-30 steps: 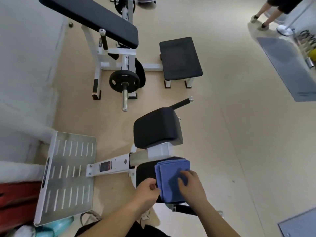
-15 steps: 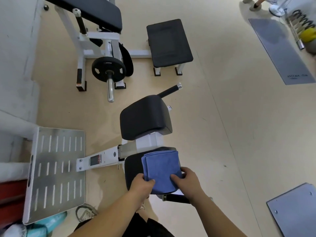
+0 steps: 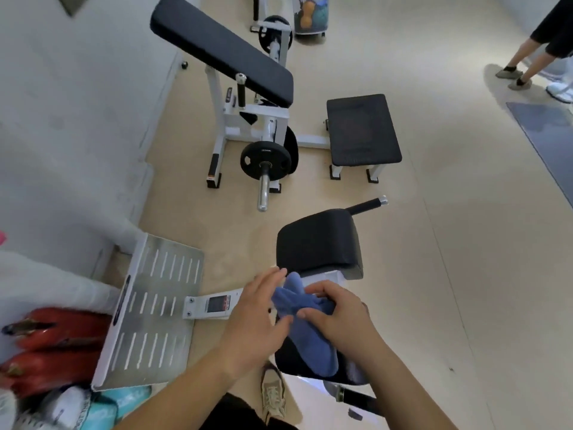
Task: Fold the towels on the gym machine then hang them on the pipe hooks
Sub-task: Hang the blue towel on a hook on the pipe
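Head view | blue towel (image 3: 305, 305), earlier flat on seat pad (image 3: 286, 360), is now gathered up, gripped by right hand (image 3: 338, 315) | left hand (image 3: 257, 315) spread alongside | hanging is judged next.

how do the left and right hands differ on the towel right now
The left hand has straight fingers against the towel; the right hand curls its fingers round it. The left hand is at the towel's left edge, the right hand over its middle. Both are bare and at the same towel.

Fleecy cloth towel (image 3: 313, 346); matt black machine pad (image 3: 319, 243); brushed metal footplate (image 3: 155, 305)
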Demonstrator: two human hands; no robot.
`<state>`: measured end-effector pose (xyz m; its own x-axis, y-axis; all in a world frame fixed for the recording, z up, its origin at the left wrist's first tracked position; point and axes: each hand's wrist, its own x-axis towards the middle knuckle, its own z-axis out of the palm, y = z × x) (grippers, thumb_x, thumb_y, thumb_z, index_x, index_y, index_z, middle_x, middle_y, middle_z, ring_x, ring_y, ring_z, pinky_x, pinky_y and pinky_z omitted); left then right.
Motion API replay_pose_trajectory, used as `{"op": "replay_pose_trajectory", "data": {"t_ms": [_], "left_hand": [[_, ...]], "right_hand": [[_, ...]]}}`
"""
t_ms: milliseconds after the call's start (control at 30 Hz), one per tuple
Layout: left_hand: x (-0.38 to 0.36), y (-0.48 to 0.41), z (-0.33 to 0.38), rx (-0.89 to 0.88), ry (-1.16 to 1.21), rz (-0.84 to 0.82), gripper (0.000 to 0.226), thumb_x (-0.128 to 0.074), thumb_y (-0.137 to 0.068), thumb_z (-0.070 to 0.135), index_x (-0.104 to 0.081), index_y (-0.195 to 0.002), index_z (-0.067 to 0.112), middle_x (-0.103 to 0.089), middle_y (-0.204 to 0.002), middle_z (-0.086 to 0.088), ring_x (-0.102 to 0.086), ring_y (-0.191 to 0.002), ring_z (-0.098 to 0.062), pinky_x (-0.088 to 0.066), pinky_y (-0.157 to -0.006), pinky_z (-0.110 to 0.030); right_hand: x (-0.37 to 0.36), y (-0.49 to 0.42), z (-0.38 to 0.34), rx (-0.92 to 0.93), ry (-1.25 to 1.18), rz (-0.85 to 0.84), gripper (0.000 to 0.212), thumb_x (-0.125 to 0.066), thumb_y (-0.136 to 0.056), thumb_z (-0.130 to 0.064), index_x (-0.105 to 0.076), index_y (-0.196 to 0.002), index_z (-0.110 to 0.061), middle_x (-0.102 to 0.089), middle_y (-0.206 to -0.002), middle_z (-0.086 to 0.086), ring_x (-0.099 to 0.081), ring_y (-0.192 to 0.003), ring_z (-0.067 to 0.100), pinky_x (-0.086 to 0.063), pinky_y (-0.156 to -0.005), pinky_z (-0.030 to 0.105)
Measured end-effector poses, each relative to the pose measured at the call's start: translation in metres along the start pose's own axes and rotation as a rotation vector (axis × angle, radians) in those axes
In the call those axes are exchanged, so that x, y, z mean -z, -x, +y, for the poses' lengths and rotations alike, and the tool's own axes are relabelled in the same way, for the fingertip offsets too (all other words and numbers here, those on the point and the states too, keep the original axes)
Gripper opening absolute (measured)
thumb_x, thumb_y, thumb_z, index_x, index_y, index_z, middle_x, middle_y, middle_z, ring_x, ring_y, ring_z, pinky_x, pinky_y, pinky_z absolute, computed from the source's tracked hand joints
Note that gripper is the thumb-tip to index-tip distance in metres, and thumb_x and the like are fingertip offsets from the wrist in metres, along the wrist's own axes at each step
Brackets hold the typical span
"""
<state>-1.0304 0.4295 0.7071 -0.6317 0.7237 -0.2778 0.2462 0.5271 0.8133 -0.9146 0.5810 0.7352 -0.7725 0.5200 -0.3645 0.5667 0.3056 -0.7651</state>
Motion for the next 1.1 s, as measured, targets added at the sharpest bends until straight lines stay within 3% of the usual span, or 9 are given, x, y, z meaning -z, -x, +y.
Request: {"op": "replay_pose_trajectory", "data": {"t_ms": [100, 267, 367, 433, 567, 767, 900, 1000, 1100], "left_hand": [[0.048, 0.021, -0.011, -0.083, -0.017, 0.065, 0.055, -0.071, -0.084, 0.038, -0.051, -0.136, 0.044, -0.052, -0.133, 0.028, -0.050, -0.125, 0.006, -0.047, -0.104, -0.023], [0.143, 0.057, -0.044, -0.042, 0.003, 0.309, 0.035, -0.074, -0.085, 0.032, -0.059, -0.115, 0.044, -0.058, -0.104, 0.026, -0.057, -0.102, 0.006, -0.043, -0.083, -0.011], [0.203, 0.079, -0.056, 0.030, 0.125, 0.424, 0.040, -0.079, -0.080, 0.028, -0.058, -0.104, 0.052, -0.060, -0.104, 0.026, -0.061, -0.101, 0.001, -0.047, -0.081, -0.010], [0.237, 0.090, -0.063, 0.043, 0.173, 0.482, 0.037, -0.083, -0.077, 0.029, -0.059, -0.099, 0.046, -0.061, -0.102, 0.027, -0.062, -0.100, 0.003, -0.047, -0.080, -0.008], [0.293, 0.096, -0.079, 0.017, 0.210, 0.519, 0.024, -0.081, -0.081, 0.021, -0.064, -0.093, 0.032, -0.066, -0.096, 0.018, -0.064, -0.095, -0.005, -0.049, -0.080, -0.013], [0.356, 0.085, -0.099, 0.121, 0.201, 0.398, 0.014, -0.075, -0.082, 0.008, -0.064, -0.083, 0.017, -0.061, -0.067, 0.011, -0.054, -0.061, 0.002, -0.045, -0.061, -0.014], [0.386, 0.059, -0.112, 0.156, -0.059, 0.423, 0.024, -0.077, -0.080, 0.023, -0.056, -0.081, 0.036, -0.062, -0.078, 0.016, -0.057, -0.072, 0.006, -0.045, -0.064, -0.015], [0.411, 0.029, -0.111, 0.075, -0.195, 0.466, 0.048, -0.075, -0.077, 0.040, -0.049, -0.116, 0.047, -0.052, -0.114, 0.027, -0.052, -0.102, 0.007, -0.044, -0.084, -0.014], [0.433, -0.006, -0.099, 0.077, -0.089, 0.309, 0.048, -0.071, -0.082, 0.029, -0.051, -0.123, 0.046, -0.067, -0.106, 0.017, -0.065, -0.095, -0.003, -0.056, -0.080, -0.024]], "right_hand": [[-0.025, -0.010, -0.057, 0.097, -0.037, -0.074, 0.027, -0.083, -0.082, -0.021, -0.069, -0.104, -0.027, -0.071, -0.097, -0.014, -0.063, -0.093, -0.009, -0.046, -0.076, 0.004], [-0.082, -0.023, -0.148, 0.206, -0.136, -0.253, 0.044, -0.086, -0.079, -0.018, -0.067, -0.116, -0.033, -0.075, -0.100, -0.006, -0.070, -0.096, 0.005, -0.057, -0.084, 0.021], [-0.114, -0.029, -0.196, 0.162, -0.326, -0.400, 0.054, -0.079, -0.085, -0.002, -0.061, -0.129, -0.027, -0.078, -0.108, 0.007, -0.074, -0.103, 0.022, -0.060, -0.092, 0.035], [-0.139, -0.035, -0.225, 0.162, -0.348, -0.389, 0.049, -0.076, -0.087, 0.002, -0.063, -0.127, -0.024, -0.079, -0.108, 0.006, -0.074, -0.105, 0.024, -0.061, -0.092, 0.038], [-0.185, -0.050, -0.278, 0.182, -0.323, -0.339, 0.035, -0.079, -0.085, -0.005, -0.071, -0.115, -0.021, -0.081, -0.100, 0.003, -0.077, -0.098, 0.022, -0.062, -0.091, 0.045], [-0.218, -0.082, -0.331, 0.302, -0.214, -0.342, 0.030, -0.083, -0.077, 0.002, -0.073, -0.100, -0.015, -0.079, -0.095, 0.002, -0.076, -0.093, 0.018, -0.062, -0.086, 0.046], [-0.233, -0.121, -0.354, 0.412, -0.068, -0.374, 0.029, -0.082, -0.074, -0.005, -0.071, -0.091, -0.025, -0.077, -0.091, -0.002, -0.073, -0.088, 0.014, -0.061, -0.081, 0.043], [-0.230, -0.161, -0.384, 0.487, 0.107, -0.504, 0.035, -0.084, -0.069, -0.017, -0.064, -0.088, -0.038, -0.076, -0.090, -0.009, -0.071, -0.084, 0.007, -0.060, -0.078, 0.036], [-0.224, -0.201, -0.417, 0.560, 0.210, -0.619, 0.041, -0.085, -0.068, -0.015, -0.054, -0.089, -0.032, -0.073, -0.079, -0.002, -0.062, -0.071, 0.010, -0.056, -0.074, 0.040]]}}
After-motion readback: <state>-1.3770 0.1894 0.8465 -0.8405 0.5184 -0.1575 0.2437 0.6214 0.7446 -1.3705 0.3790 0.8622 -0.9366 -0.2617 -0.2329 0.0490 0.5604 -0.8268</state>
